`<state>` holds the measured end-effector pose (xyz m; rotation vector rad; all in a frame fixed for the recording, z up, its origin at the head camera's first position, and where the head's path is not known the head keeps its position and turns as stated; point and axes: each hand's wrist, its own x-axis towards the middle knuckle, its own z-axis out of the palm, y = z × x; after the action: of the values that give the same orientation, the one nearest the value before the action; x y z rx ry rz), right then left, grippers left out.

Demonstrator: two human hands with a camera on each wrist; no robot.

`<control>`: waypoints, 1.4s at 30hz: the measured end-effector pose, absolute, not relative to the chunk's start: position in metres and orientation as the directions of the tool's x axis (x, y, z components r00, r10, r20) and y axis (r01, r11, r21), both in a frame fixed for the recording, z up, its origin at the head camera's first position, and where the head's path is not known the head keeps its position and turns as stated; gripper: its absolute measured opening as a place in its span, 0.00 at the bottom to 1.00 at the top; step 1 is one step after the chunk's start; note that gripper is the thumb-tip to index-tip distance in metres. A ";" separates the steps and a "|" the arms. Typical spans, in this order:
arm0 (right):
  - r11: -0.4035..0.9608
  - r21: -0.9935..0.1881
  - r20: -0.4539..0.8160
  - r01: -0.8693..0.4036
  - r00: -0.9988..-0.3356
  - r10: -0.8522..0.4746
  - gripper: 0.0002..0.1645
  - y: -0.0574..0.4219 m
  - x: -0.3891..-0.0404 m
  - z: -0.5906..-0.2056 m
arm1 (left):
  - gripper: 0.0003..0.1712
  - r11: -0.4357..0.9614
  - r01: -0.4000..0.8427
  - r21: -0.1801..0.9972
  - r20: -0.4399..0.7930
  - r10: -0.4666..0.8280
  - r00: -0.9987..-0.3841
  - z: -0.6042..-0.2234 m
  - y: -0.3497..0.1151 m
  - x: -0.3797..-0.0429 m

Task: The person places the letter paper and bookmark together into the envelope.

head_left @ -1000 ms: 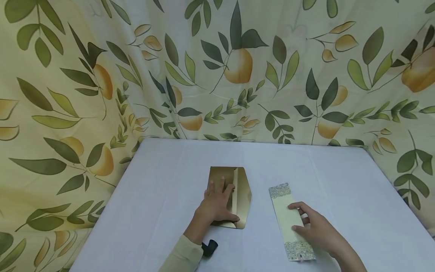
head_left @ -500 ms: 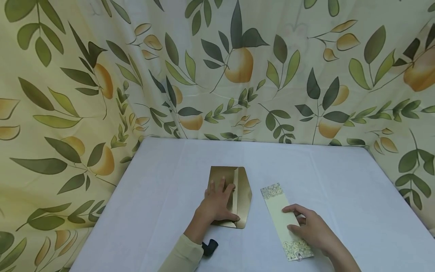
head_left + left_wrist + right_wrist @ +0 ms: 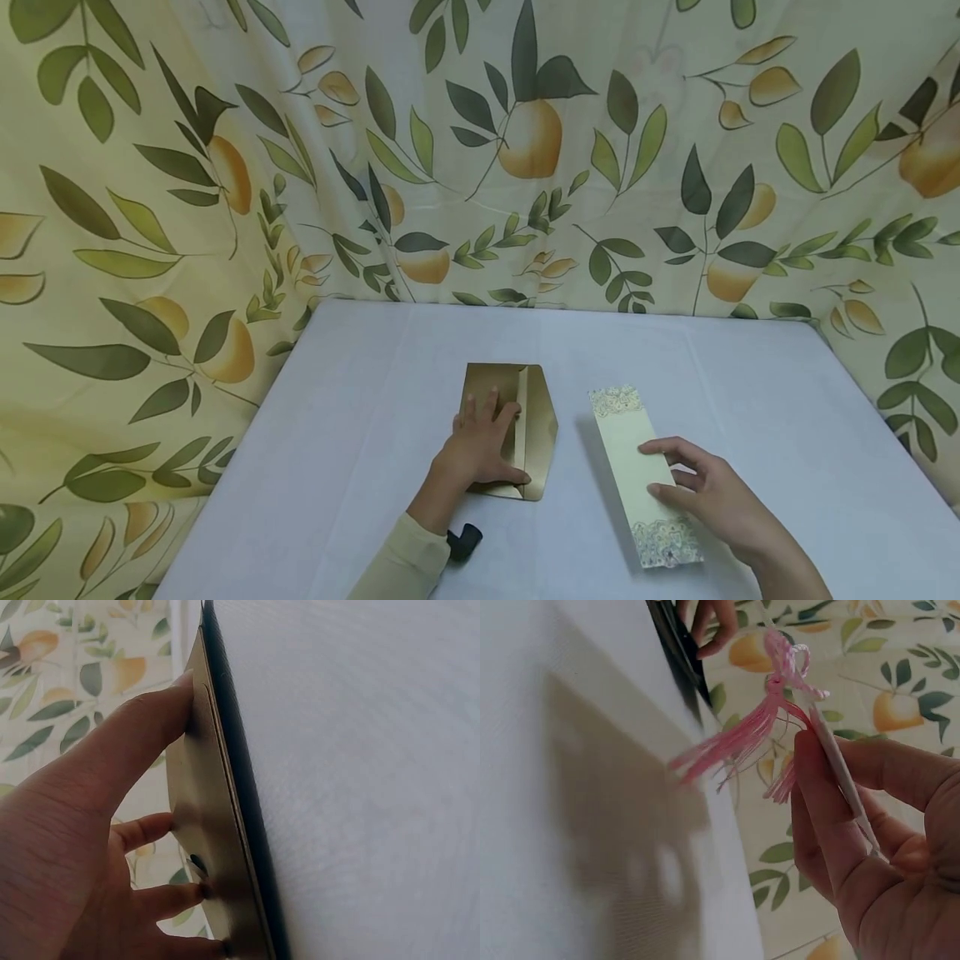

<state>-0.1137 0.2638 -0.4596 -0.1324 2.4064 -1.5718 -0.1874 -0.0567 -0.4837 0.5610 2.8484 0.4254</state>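
Note:
A gold envelope (image 3: 542,442) lies on the white table, its flap side toward the right. My left hand (image 3: 480,446) rests on it with fingers spread; in the left wrist view the thumb and fingertips touch the envelope's gold face (image 3: 196,765). To the right, my right hand (image 3: 708,492) pinches a long cream bookmark (image 3: 626,462) with lace-patterned ends by its right edge. The bookmark is raised off the cloth and casts a shadow. In the right wrist view a pink tassel (image 3: 750,735) hangs from the bookmark, close to the fingers.
A small black object (image 3: 465,542) shows beside the left wrist. The white-covered table (image 3: 360,400) ends at a curtain (image 3: 480,167) printed with fruit and leaves, which surrounds the back and sides.
The right hand first slid the bookmark a little left, then lifted it from the table and back toward the right. The left hand has stayed on the envelope.

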 end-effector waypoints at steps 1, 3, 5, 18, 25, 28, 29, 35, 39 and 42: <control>0.400 -0.915 -0.154 0.056 -0.964 -0.219 0.30 0.265 -0.114 -0.458 | 0.57 0.886 0.337 0.319 -0.145 0.397 -0.906 -0.483 -0.057 -0.187; 0.408 -0.911 -0.144 0.051 -0.969 -0.200 0.30 0.266 -0.113 -0.456 | 0.57 0.884 0.336 0.324 -0.144 0.397 -0.906 -0.483 -0.056 -0.188; 0.418 -0.907 -0.127 0.040 -0.975 -0.182 0.30 0.268 -0.112 -0.454 | 0.57 0.884 0.337 0.325 -0.146 0.399 -0.905 -0.483 -0.056 -0.188; 0.451 -0.890 -0.097 0.075 -0.995 -0.027 0.34 0.265 -0.117 -0.441 | 0.56 0.881 0.339 0.330 -0.143 0.402 -0.904 -0.480 -0.057 -0.187; 0.445 -0.893 -0.083 0.072 -0.997 -0.005 0.34 0.256 -0.124 -0.438 | 0.57 0.880 0.347 0.324 -0.146 0.409 -0.901 -0.481 -0.059 -0.188; 0.436 -0.897 -0.091 0.076 -0.996 -0.013 0.34 0.250 -0.128 -0.440 | 0.57 0.880 0.348 0.322 -0.142 0.409 -0.901 -0.482 -0.059 -0.189; 0.429 -0.900 -0.096 0.079 -0.995 -0.017 0.34 0.248 -0.130 -0.441 | 0.58 0.881 0.348 0.321 -0.142 0.407 -0.902 -0.482 -0.059 -0.189; 0.393 -0.915 -0.109 0.088 -0.993 -0.033 0.33 0.234 -0.141 -0.448 | 0.58 0.884 0.339 0.323 -0.133 0.397 -0.908 -0.483 -0.059 -0.191; 0.390 -0.916 -0.118 0.089 -0.992 -0.050 0.31 0.223 -0.148 -0.451 | 0.58 0.879 0.338 0.336 -0.124 0.397 -0.909 -0.484 -0.059 -0.190; 0.401 -0.911 -0.137 0.102 -0.989 -0.062 0.30 0.212 -0.153 -0.456 | 0.59 0.878 0.342 0.335 -0.117 0.399 -0.910 -0.482 -0.058 -0.190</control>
<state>-0.1525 0.2123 -0.4555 0.0358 2.5011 -1.6422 -0.1897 -0.0577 -0.4823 0.5703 2.8657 0.4616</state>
